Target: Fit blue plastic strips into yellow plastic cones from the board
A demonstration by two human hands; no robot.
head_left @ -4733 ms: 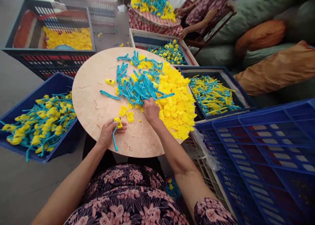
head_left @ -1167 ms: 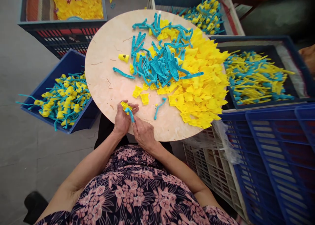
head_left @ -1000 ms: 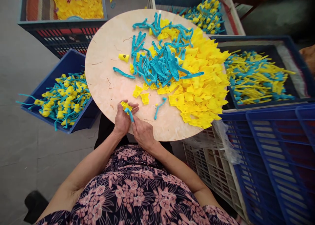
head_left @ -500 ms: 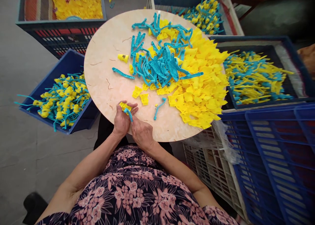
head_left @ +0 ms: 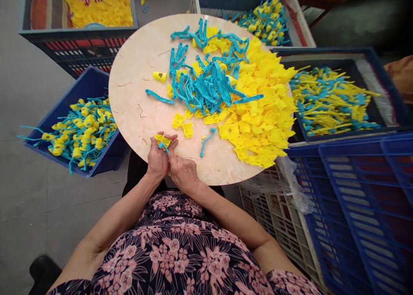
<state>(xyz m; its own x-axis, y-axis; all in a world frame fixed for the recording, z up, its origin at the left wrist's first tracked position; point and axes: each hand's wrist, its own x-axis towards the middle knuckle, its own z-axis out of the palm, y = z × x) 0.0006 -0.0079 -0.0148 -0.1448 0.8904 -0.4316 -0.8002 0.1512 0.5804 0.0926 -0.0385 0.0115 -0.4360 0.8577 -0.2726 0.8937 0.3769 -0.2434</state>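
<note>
1. Head view: I see the person's left hand [head_left: 158, 161] clenched around a yellow plastic piece [head_left: 162, 140], resting just above a round pale wooden tabletop [head_left: 127, 101]. Their right hand [head_left: 182, 172] pinches a slim teal plastic strip [head_left: 164, 147] against it.
2. Joining the two looks like the step in hand; the next move seems to call for seating the strip.

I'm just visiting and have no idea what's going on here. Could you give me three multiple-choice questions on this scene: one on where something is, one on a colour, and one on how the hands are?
1. Where is the left hand?
A. At the near edge of the round table
B. Inside a crate
C. On the floor

2. What colour is the strip in the hands?
A. Red
B. Blue
C. White

3. How are the hands placed?
A. Lying apart, holding nothing
B. Together, the right hand at the strip, the left at a yellow piece
C. Both inside a crate

1: A, it is just over the table's near rim.
2: B, the strip shows blue between the fingers.
3: B, the hands meet over the piece.
</note>
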